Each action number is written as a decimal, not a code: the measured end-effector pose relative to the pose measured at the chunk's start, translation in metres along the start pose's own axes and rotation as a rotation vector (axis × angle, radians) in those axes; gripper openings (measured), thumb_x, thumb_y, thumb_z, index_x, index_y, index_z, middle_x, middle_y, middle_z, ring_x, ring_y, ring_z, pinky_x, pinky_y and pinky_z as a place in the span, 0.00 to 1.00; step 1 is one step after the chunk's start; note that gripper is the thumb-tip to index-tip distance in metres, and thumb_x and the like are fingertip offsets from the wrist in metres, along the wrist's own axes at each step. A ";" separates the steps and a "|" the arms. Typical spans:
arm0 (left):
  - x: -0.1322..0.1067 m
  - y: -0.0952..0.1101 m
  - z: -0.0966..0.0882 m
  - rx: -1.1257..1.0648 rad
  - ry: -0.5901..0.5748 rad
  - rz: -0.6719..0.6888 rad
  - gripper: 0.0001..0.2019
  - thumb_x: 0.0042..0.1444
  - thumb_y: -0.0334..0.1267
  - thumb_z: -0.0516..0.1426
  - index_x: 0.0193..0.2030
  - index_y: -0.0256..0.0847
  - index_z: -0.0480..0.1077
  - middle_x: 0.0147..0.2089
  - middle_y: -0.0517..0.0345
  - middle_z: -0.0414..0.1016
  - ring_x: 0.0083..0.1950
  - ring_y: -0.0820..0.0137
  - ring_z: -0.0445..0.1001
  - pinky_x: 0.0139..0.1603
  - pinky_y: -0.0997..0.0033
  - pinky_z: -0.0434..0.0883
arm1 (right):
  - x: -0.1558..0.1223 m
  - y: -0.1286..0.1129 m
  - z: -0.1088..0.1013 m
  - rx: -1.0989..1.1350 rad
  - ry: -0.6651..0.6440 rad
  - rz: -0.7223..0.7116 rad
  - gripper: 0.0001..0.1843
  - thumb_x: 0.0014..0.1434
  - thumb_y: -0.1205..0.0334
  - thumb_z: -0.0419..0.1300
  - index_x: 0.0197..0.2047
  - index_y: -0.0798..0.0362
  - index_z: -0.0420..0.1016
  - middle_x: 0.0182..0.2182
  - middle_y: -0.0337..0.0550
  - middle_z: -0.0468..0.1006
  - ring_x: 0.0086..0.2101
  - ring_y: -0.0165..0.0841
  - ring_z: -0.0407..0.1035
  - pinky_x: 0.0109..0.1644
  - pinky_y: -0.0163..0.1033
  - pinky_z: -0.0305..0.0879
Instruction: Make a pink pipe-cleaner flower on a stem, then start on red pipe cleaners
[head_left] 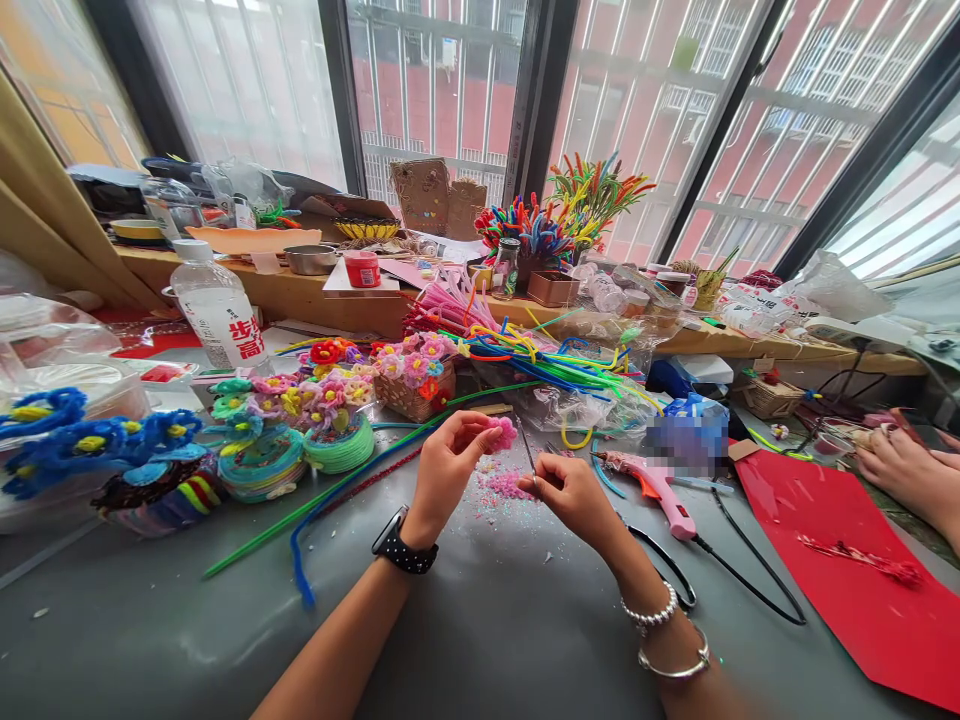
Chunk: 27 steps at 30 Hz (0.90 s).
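A small fluffy pink flower (502,434) is pinched between the fingertips of my left hand (456,465), which wears a black watch with a dotted strap. Close to its right, my right hand (570,490) grips a thin metal tool (527,445) whose tip points up and away; its exact kind is hard to make out. Beneath the flower lies a little pile of pink fluff (506,485) with scattered specks on the grey table (480,620). A pink glue gun (660,490) rests right of my right hand.
Pipe-cleaner flower baskets (337,440) and a plastic bottle (217,310) stand left. Behind my hands lie bundled pipe cleaners (555,355). Green and blue stems (300,555) cross the table. Right are a red sheet (847,570) and another person's hand (907,465).
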<state>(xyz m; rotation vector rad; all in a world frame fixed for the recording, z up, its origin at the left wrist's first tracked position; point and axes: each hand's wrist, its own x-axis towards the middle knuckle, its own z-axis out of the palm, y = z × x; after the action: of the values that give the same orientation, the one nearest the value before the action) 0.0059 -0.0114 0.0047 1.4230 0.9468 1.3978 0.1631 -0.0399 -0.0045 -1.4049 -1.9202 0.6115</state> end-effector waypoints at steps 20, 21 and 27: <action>0.001 0.000 -0.001 0.070 -0.059 0.026 0.11 0.45 0.42 0.56 0.32 0.37 0.70 0.32 0.56 0.75 0.32 0.70 0.73 0.35 0.72 0.71 | 0.000 0.001 -0.007 -0.046 -0.068 0.005 0.22 0.49 0.47 0.54 0.15 0.54 0.53 0.15 0.32 0.55 0.19 0.24 0.49 0.23 0.31 0.45; 0.001 0.000 -0.002 0.085 -0.069 0.034 0.11 0.45 0.42 0.56 0.32 0.37 0.70 0.32 0.56 0.75 0.32 0.71 0.73 0.35 0.72 0.71 | 0.000 0.002 -0.009 -0.055 -0.101 -0.001 0.22 0.48 0.47 0.54 0.16 0.54 0.54 0.15 0.32 0.55 0.20 0.24 0.49 0.22 0.31 0.44; 0.002 0.004 -0.008 0.166 -0.182 0.083 0.12 0.45 0.41 0.57 0.36 0.37 0.68 0.27 0.59 0.73 0.28 0.73 0.71 0.30 0.75 0.68 | -0.002 0.010 -0.019 -0.009 -0.300 -0.029 0.23 0.49 0.44 0.52 0.18 0.54 0.54 0.16 0.31 0.52 0.20 0.23 0.47 0.22 0.30 0.41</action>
<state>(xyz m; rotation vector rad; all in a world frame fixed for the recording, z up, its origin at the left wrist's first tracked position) -0.0018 -0.0099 0.0084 1.6994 0.9111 1.2468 0.1839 -0.0393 0.0007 -1.3490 -2.1726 0.8398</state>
